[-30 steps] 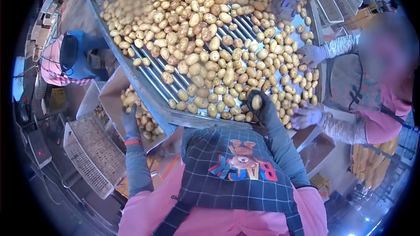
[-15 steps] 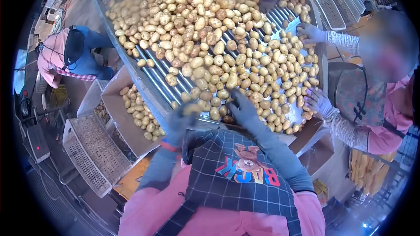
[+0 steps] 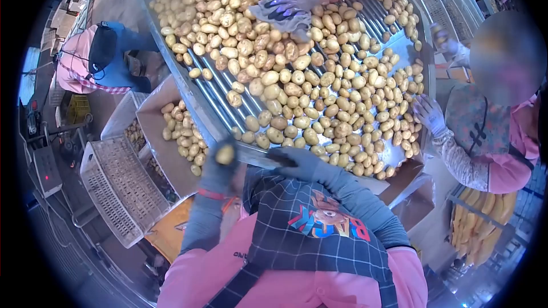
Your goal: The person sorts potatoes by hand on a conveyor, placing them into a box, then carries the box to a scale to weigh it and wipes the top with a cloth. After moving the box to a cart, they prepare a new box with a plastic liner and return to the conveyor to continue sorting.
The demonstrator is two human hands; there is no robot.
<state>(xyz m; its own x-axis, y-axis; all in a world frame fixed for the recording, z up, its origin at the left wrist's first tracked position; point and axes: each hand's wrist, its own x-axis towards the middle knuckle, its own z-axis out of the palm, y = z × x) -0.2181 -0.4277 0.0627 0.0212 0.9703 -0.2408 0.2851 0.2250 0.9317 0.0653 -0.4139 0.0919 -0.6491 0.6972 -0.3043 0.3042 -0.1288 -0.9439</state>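
Note:
My left hand (image 3: 221,162), in a dark glove with a red band at the wrist, holds a potato (image 3: 225,154) just off the near left edge of the sorting table (image 3: 260,155). Gloved too, my right hand (image 3: 297,163) is at the table's near edge. Its fingers point left and look pressed together around a dark thing that I cannot make out. Many potatoes (image 3: 342,131) are spread over the metal rollers (image 3: 214,100) and the flat surface beyond my hands.
A co-worker's gloved hand (image 3: 285,8) with a cloth reaches over the potatoes. Another co-worker's hands (image 3: 431,115) are at the right edge. A box (image 3: 160,102) of potatoes and white crates (image 3: 123,194) stand left; a bent person (image 3: 85,60) is beyond.
Both my hands have drawn back from the potatoes to the near edge, my right one moving left. The far co-worker's hand has moved left, and the right co-worker's upper hand has lifted away with a potato.

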